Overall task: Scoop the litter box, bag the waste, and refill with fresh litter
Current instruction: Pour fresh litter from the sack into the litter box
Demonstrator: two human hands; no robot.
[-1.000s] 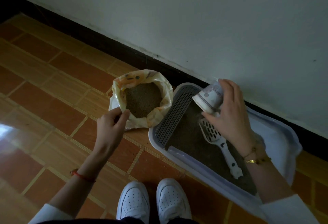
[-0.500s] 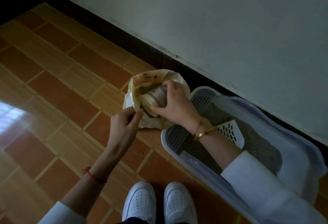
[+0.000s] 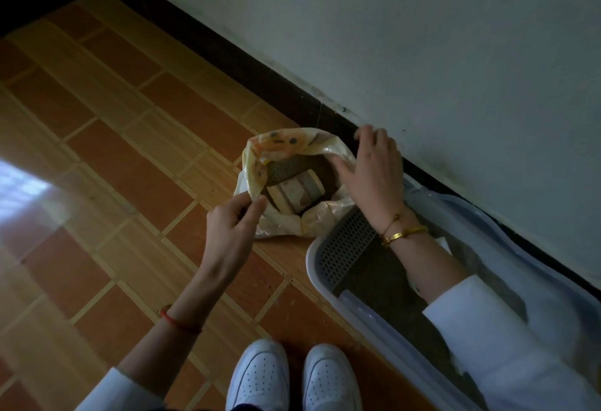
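White perforated shoes (image 3: 294, 378) stood nearest, toes on the brown tiled floor (image 3: 107, 157), with loose grains scattered just beyond them. To their right lay the pale litter box (image 3: 328, 283), its long side running away toward the wall; dark litter filled it and a grey perforated grate (image 3: 349, 246) sloped at its near-left end. A white sleeve crossed over the box.

Farther on, the left hand (image 3: 232, 227) pinched the near rim of the yellowish litter bag (image 3: 283, 223) between thumb and curled fingers, holding the mouth open. Inside the bag, a patterned paper cup (image 3: 297, 194) lay on its side on the fresh litter, touching neither hand. The right hand (image 3: 374, 176) rested at the bag's far-right rim, fingers spread and fairly straight, thumb at the inner edge; whether it actually gripped the plastic could not be told.

The bag stood just beside the box's left end, nearly touching it. Behind both ran a black skirting strip (image 3: 208, 49) and the pale wall (image 3: 422, 36), close behind the bag. Open tiles stretched well to the left, with a bright glare patch (image 3: 22, 189) there.
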